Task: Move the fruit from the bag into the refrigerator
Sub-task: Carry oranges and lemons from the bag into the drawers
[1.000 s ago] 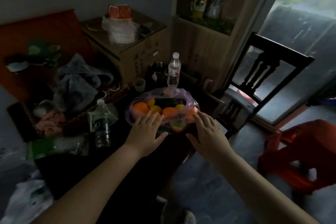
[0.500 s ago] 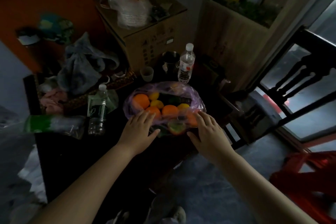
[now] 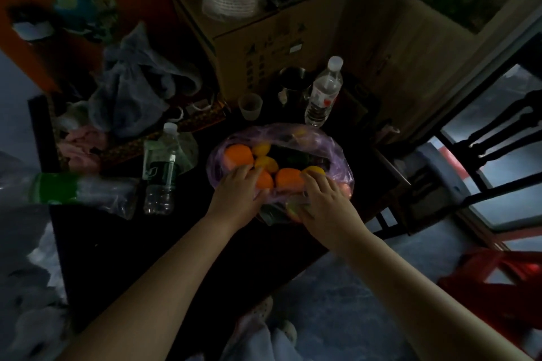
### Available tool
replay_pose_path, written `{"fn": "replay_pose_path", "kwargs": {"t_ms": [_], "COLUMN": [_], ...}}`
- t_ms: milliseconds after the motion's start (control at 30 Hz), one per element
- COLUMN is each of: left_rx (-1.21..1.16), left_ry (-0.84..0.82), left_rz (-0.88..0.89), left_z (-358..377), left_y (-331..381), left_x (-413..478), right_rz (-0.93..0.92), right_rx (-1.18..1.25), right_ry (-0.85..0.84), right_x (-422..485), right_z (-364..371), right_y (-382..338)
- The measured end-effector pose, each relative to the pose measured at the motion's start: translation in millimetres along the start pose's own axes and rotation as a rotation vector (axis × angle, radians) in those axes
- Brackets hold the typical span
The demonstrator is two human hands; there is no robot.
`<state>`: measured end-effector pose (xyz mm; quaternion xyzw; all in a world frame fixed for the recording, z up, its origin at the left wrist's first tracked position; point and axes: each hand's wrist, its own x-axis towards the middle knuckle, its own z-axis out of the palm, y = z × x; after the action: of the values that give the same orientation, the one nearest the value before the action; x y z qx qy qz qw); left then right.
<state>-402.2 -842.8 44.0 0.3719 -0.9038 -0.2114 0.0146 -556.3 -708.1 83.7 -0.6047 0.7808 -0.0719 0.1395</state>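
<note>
No writing can be read. The clear water bottle (image 3: pixel 322 91) standing beyond the right hand (image 3: pixel 327 202) has a red and white label, but its letters are too small. The second bottle (image 3: pixel 160 176), just to the left of the left hand (image 3: pixel 236 195), carries a dark green label with a pale mark that is also not legible. The cardboard box (image 3: pixel 264 44), far beyond both hands, shows only dark printed marks.

Half a second ago both hands lay at the near edge of the bag (image 3: pixel 337 149) with the fingers spread. Now they have gone further in, and the fingertips lie over the fruit. The left hand bends its fingers and thumb about the nearest orange fruit, and the right hand covers the plastic beside a yellow one. Whether either hand really grips cannot be told from this dim picture.

The purple, half-clear bag sits on the dark tabletop (image 3: pixel 146 258), open, directly under and beyond the hands. Inside there are three orange fruits (image 3: pixel 237 155) and at least three yellow fruits (image 3: pixel 267 163), with something dark green behind them. There are two upright bottles, one small cup (image 3: pixel 250 107) and one metal mug (image 3: pixel 293 82), both beyond the hands. One dark chair (image 3: pixel 484 152) stands to the right of the right hand.
</note>
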Motion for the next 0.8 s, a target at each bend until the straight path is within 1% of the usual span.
{"fn": "replay_pose_path", "kwargs": {"t_ms": [167, 300, 367, 467, 567, 700, 800], "left_rx": [-0.141, -0.229, -0.229, -0.163, -0.096, -0.141, -0.187], "left_ry": [-0.07, -0.099, -0.088, -0.083, -0.131, -0.164, -0.212], "left_rz": [0.054, 0.034, 0.02, -0.007, -0.026, -0.017, 0.03], "left_z": [13, 19, 21, 22, 27, 33, 37], "left_y": [-19, -37, -42, -50, -57, -57, -57], "left_x": [26, 39, 45, 52, 53, 54, 55], "right_rz": [-0.002, 0.042, 0.035, 0.026, 0.019, 0.009, -0.009], "right_rx": [0.041, 0.07, 0.063, 0.052, 0.061, 0.097, 0.115], "right_ry": [-0.027, -0.081, -0.104, -0.163, -0.156, -0.174, -0.214], "right_x": [49, 87, 103, 125, 143, 159, 164], "right_z": [14, 28, 37, 48, 58, 72, 79], "right_y": [-6, -6, -3, 3, 9, 14, 18]}}
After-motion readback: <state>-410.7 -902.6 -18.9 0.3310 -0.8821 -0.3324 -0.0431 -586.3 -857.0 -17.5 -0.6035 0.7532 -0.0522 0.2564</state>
